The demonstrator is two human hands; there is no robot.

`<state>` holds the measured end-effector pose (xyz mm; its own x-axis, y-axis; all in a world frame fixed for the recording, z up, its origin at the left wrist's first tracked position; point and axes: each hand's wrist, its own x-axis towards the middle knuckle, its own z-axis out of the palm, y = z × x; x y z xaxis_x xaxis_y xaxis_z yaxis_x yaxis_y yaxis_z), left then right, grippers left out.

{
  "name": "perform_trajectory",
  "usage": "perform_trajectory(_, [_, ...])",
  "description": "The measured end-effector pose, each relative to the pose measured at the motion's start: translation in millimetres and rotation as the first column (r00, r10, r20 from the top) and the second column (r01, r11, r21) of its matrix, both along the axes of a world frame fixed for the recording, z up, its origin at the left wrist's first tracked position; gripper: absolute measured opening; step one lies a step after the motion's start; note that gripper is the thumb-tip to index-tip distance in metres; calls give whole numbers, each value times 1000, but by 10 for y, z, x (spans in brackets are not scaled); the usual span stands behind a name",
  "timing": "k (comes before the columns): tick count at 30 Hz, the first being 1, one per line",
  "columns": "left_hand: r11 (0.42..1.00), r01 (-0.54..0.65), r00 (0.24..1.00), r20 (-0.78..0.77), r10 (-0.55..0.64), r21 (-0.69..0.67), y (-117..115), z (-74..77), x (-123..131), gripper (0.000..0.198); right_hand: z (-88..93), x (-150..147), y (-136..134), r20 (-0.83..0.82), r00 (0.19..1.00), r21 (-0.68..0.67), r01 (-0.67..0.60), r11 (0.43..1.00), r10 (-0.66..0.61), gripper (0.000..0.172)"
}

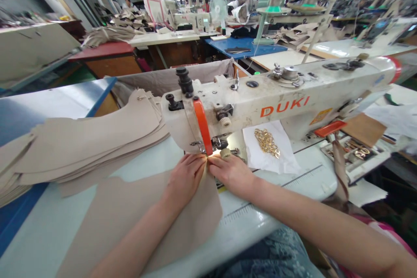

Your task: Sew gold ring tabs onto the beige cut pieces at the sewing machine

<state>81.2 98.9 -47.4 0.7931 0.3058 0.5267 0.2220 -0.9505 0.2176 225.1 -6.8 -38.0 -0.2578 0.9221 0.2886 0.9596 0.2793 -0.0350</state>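
A beige panel of fabric or leather lies under the needle area of a white sewing machine with an orange guard. My left hand presses the panel's upper part, its fingers closed together on the material just left of the needle. From the other side my right hand pinches at the panel's edge beneath the presser area. Both sets of fingertips nearly meet under a small lamp glow. What exactly lies between them is too small to make out, and the needle is hidden.
To the left is a stack of cut beige panels. Gold-coloured metal rings lie on white paper under the machine arm. A divided parts tray sits at right. Other machines, tables and people are behind.
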Motion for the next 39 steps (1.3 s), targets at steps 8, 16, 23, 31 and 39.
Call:
perform_trajectory(8, [1000, -9, 995, -95, 11, 22, -61, -33, -95, 33, -11, -3, -93, -25, 998, 56, -63, 996, 64, 9])
perform_trajectory(16, [992, 10, 988, -151, 10, 128, -85, -75, -138, 37, -26, 4, -87, -42, 995, 71, -88, 994, 91, 9])
perform_trajectory(23, [988, 24, 981, -193, 6, 153, -105, -28, -120, 38, -42, 4, -67, -56, 994, 56, -87, 995, 90, 8])
perform_trajectory(31, [976, -17, 980, -189, 59, 219, -65, -58, -95, 38, -24, 9, -28, -52, 996, 35, -64, 997, 66, 9])
perform_trajectory(39, [971, -15, 983, -177, 59, 239, -58, -4, -63, 37, 4, 19, 5, -37, 998, 9, -54, 998, 54, 9])
